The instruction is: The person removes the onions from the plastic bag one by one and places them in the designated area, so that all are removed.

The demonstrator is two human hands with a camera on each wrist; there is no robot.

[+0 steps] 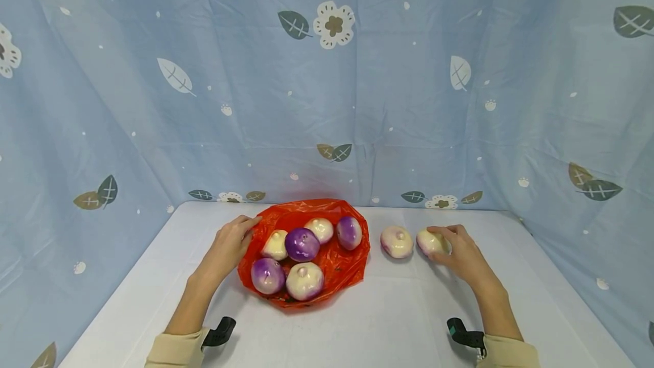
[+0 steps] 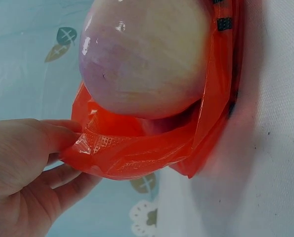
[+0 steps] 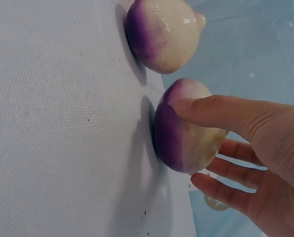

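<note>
A red plastic bag [image 1: 327, 266] lies spread wide on the table, with several purple-and-white turnips [image 1: 302, 245] inside. At the bag's left rim, my left hand [image 1: 232, 247] pinches the plastic between thumb and fingers; the left wrist view shows this hand [image 2: 33, 168] beside a large pale turnip [image 2: 147, 54]. To the right of the bag, my right hand [image 1: 462, 254] holds a turnip [image 1: 431, 241] between thumb and fingers. In the right wrist view the thumb lies across this turnip [image 3: 179, 133]. Another turnip [image 1: 396, 242] sits between it and the bag.
A white cloth covers the table [image 1: 388, 322]. Behind and at both sides hangs a blue curtain [image 1: 306, 95] with leaf and flower prints, meeting the table's back edge. Black wrist mounts [image 1: 219, 332] stick out from both cuffs.
</note>
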